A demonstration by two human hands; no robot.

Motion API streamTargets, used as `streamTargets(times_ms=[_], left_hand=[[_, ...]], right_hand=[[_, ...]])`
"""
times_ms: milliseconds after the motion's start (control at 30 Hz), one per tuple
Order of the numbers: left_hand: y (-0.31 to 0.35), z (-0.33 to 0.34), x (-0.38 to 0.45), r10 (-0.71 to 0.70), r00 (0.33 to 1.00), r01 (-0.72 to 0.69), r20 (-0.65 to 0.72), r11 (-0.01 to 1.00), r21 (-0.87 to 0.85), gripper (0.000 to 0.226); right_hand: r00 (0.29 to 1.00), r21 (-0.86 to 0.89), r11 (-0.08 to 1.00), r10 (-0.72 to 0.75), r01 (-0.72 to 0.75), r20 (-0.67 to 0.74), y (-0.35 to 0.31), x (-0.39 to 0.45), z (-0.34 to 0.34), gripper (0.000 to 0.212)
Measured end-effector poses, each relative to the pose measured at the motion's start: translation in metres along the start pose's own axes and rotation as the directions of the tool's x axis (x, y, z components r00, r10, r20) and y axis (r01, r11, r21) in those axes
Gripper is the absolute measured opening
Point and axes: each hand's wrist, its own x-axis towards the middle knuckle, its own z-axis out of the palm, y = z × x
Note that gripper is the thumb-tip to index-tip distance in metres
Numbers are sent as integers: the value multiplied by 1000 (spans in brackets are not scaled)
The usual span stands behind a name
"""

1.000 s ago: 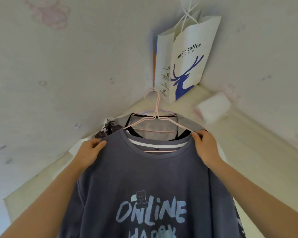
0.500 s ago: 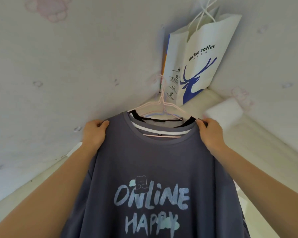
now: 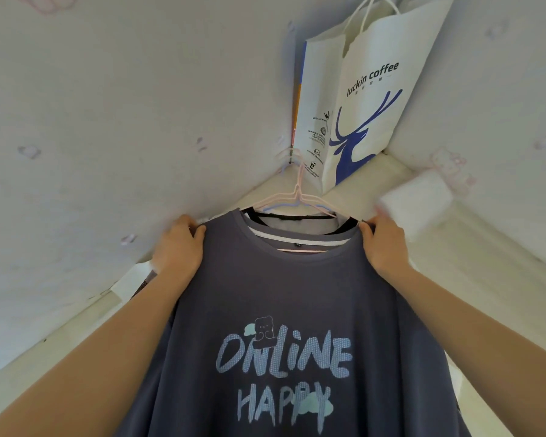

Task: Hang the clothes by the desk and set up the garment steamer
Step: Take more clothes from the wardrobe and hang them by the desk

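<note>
A grey-blue T-shirt (image 3: 284, 294) printed "ONLINE HAPPY" hangs in front of me on a pink wire hanger (image 3: 298, 197). The hanger's hook reaches up to a small wall hook (image 3: 291, 156) in the room corner. My left hand (image 3: 178, 247) pinches the shirt's left shoulder next to the collar. My right hand (image 3: 383, 244) grips the right shoulder. Behind the collar I see more garments, one with a black neckline (image 3: 293, 217), on other hangers. No garment steamer is in view.
A white paper coffee bag (image 3: 366, 89) with a blue deer hangs in the corner just above the hangers. Wallpapered walls with faint pink prints meet there. A white box-like object (image 3: 415, 200), blurred, sits on the cream ledge to the right.
Both hands have lifted the shirt and hanger up and closer to the corner, toward the wall hook. The view has tilted so the bag sits higher and larger.
</note>
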Motion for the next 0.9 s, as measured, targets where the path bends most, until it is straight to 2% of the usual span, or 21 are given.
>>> streamTargets(times_ms=[167, 233, 367, 533, 667, 900], left_hand=[[1, 7, -9, 61, 997, -55, -37, 986, 155, 20], [1, 8, -13, 107, 993, -95, -55, 979, 179, 20], [-3, 11, -28, 196, 978, -178, -66, 960, 215, 26], [-13, 16, -51, 339, 939, -298, -58, 887, 353, 43], [-16, 16, -73, 419, 907, -393, 34, 817, 422, 48], [-24, 13, -132, 402, 884, -467, 238, 782, 413, 59]], right_hand=[[997, -249, 967, -62, 48, -49, 0, -11, 4, 29], [991, -251, 965, -99, 75, -85, -1, -14, 4, 26], [981, -343, 925, -190, 164, -42, 0, -20, 1, 23], [970, -355, 905, -238, 236, 37, 4, -43, -2, 42], [960, -409, 868, -248, 280, 129, 6, -70, -7, 55], [945, -439, 843, -224, 310, 237, 9, -147, -13, 57]])
